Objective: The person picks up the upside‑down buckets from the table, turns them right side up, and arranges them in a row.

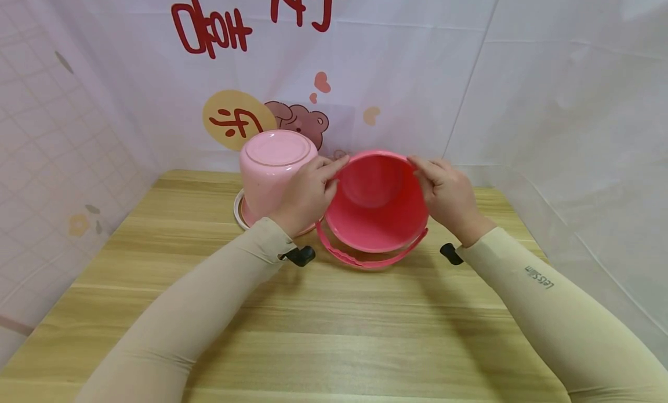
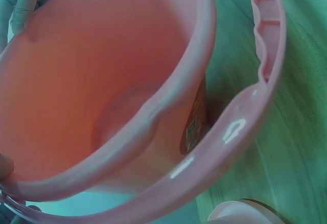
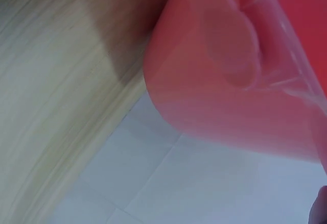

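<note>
A bright pinkish-red bucket (image 1: 371,209) is tilted so its mouth faces me. My left hand (image 1: 307,193) grips the rim at its upper left, and my right hand (image 1: 447,195) grips the upper right side. The bucket's handle (image 1: 365,265) hangs down in front of the lower rim. Seen from the left wrist, the handle (image 2: 235,127) curves out past the rim, and a label shows on the outer wall. From the right wrist, the bucket's outer side (image 3: 204,96) fills much of the view, close over the table.
Just left of the red bucket, an upside-down light pink bucket (image 1: 261,182) stands on the wooden table (image 1: 323,333), partly hidden by my left hand. A pale ring (image 1: 238,209) shows at its base. Printed white cloth (image 1: 407,61) hangs behind and along both sides.
</note>
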Demonstrator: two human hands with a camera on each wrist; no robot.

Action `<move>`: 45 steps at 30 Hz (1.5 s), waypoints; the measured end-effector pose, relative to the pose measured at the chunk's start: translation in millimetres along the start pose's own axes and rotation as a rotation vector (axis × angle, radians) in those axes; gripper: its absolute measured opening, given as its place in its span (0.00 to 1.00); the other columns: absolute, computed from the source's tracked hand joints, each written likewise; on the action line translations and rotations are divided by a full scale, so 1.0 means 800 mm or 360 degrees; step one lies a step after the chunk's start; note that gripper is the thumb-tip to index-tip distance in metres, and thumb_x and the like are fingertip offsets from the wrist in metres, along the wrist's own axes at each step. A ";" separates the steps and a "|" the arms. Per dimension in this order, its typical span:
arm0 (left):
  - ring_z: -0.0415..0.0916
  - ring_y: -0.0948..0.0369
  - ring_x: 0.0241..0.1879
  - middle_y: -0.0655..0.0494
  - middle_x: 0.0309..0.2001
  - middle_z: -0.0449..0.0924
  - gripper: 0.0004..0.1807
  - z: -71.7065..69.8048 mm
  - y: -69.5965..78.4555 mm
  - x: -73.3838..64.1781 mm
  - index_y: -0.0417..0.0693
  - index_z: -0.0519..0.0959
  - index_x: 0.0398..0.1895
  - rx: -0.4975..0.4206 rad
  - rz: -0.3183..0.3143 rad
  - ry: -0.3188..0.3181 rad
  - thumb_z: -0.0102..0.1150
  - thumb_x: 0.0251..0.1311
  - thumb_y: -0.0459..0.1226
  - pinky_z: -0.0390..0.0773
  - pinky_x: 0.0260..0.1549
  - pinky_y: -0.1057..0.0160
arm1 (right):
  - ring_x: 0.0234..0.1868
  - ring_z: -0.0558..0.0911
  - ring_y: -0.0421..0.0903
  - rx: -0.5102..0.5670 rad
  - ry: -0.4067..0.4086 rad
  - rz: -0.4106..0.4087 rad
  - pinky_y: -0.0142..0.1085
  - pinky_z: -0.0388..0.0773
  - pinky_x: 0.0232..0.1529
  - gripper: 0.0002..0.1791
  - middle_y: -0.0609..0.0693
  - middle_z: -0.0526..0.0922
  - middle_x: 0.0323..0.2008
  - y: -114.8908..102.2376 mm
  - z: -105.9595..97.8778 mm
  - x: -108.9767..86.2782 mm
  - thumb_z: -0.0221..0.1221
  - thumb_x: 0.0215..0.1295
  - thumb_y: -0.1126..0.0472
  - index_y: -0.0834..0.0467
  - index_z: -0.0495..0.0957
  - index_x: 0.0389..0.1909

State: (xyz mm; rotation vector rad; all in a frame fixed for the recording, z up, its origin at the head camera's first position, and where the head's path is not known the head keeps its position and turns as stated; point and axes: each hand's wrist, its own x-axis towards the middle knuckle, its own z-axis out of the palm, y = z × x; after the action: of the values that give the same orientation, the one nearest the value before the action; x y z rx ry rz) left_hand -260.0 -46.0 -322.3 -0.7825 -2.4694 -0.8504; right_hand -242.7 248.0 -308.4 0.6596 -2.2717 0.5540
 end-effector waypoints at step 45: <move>0.75 0.55 0.63 0.49 0.69 0.74 0.33 -0.013 0.006 0.001 0.52 0.65 0.81 -0.0178 -0.0207 -0.0076 0.58 0.75 0.42 0.85 0.59 0.56 | 0.33 0.76 0.54 0.0082 -0.0233 0.0350 0.27 0.69 0.25 0.23 0.65 0.87 0.43 0.008 -0.024 0.012 0.55 0.77 0.67 0.61 0.78 0.70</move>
State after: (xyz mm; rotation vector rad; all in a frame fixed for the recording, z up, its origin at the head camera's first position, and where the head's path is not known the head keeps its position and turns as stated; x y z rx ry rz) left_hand -255.7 -49.4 -312.2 -0.6929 -2.5553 -1.0358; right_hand -242.6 261.0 -290.3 0.4915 -2.4927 0.6913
